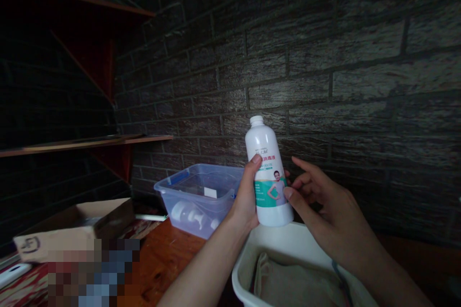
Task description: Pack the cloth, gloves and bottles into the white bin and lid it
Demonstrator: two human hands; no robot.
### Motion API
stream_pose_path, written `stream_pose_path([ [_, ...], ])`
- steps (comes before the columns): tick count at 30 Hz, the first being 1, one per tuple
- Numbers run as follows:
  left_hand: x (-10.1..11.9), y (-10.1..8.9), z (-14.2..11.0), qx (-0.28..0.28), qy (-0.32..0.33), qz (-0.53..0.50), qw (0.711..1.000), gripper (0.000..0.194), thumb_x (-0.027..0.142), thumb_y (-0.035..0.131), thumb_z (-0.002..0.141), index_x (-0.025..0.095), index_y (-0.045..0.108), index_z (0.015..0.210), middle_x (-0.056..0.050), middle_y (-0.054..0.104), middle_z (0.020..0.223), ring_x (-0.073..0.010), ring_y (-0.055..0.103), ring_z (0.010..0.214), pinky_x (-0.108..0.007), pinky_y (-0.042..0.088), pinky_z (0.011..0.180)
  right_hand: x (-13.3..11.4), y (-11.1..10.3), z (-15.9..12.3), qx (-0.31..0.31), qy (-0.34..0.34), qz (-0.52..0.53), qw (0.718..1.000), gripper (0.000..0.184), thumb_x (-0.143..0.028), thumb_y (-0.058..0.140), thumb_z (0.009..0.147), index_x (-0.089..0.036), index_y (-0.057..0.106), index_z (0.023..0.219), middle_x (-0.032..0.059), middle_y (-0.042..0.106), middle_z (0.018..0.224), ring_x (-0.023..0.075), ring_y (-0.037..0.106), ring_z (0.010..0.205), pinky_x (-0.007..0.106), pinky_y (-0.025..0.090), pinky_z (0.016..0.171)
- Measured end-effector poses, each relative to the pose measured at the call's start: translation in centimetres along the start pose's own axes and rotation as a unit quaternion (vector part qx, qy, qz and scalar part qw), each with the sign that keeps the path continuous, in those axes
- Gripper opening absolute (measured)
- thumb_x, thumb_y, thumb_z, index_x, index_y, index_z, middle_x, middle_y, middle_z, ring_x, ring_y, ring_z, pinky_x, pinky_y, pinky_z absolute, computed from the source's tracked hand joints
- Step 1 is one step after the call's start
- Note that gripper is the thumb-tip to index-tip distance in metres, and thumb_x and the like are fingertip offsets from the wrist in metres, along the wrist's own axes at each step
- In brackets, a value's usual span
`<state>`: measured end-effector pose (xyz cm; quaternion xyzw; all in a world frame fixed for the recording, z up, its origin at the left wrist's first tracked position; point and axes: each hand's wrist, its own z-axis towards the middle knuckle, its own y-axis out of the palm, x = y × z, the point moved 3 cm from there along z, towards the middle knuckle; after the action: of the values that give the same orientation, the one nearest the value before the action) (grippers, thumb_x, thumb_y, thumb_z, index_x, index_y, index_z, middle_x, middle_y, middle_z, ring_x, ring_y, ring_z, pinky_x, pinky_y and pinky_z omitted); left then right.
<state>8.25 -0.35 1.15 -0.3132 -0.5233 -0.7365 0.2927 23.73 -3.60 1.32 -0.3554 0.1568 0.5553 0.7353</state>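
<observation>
My left hand (248,192) is wrapped around a white disinfectant bottle (264,141) and holds it nearly upright, its thumb across the front. The bottle has a green and white label with red print and a picture of a person. Whether the white top is a cap or a bare neck, I cannot tell. My right hand (320,201) is at the bottle's right side, index finger stretched out and the others loosely bent. Its thumb tip is at the label's edge, and nothing is held in it. Below both hands stands a white tub (243,278) with a greyish cloth (288,280) inside.
A clear plastic bin (223,208) with a pump bottle (189,213) in it stands on the wooden table (158,259). Farther left lies an open cardboard box (57,240). Wooden shelves (151,138) jut from the left, and a dark brick wall (309,76) closes off the back.
</observation>
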Motion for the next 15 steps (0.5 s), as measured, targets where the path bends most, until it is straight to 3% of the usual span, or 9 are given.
stream_pose_path([
  [7,-0.41,0.30,0.00,-0.017,-0.005,-0.009,1.000,0.062,0.065,0.070,0.079,0.010,0.075,0.104,-0.012,0.077,0.080,-0.0266,0.074,0.072,-0.036,0.060,0.069,0.48,-0.11,0.06,0.031,-0.018,-0.003,0.999,0.043,-0.042,0.061,0.098,-0.026,0.059,0.138,0.0086,0.069,0.116,0.0214,0.071,0.093,0.034,0.063,0.073],
  [15,-0.72,0.67,-0.26,-0.051,-0.025,-0.017,0.998,0.056,0.061,0.069,0.082,0.010,0.074,0.105,-0.012,0.077,0.082,-0.0279,0.075,0.076,-0.038,0.060,0.072,0.41,-0.03,0.25,0.014,0.003,0.005,1.000,0.043,-0.048,0.056,0.100,-0.026,0.061,0.137,0.0084,0.070,0.121,0.0226,0.071,0.097,0.036,0.062,0.079],
])
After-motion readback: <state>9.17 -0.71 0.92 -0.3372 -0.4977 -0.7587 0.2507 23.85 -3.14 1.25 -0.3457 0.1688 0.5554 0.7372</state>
